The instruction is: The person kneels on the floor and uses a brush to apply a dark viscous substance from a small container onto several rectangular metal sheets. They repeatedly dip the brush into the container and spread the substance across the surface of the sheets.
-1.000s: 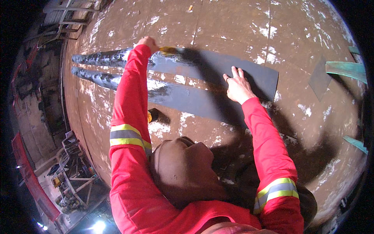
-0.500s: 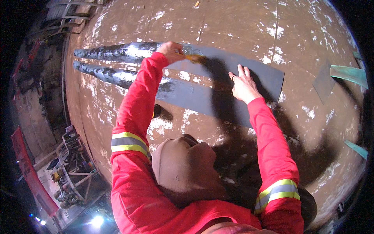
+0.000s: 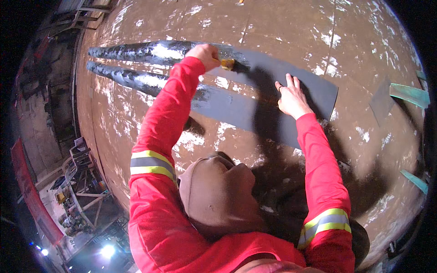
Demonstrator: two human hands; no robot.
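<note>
My left hand [image 3: 205, 55] is closed around a paintbrush [image 3: 227, 63] with a yellow ferrule, its bristles pressed on the upper grey painted band [image 3: 282, 73] of a big brown rusty metal surface [image 3: 273, 27]. My right hand [image 3: 291, 96] lies flat with fingers spread on the grey paint to the right of the brush. A second, lower grey band [image 3: 227, 107] runs beneath the first. Both sleeves are red with reflective stripes.
Wet glossy paint [image 3: 136, 52] shines at the left ends of both bands. Teal metal pieces [image 3: 409, 93] stick out at the right edge. Far below on the left are a scaffold frame [image 3: 77, 159], a red strip [image 3: 32, 195] and bright lamps [image 3: 107, 250].
My left hand has swept the brush to the right along the upper band. My right hand stayed flat on the painted surface, nearly still.
</note>
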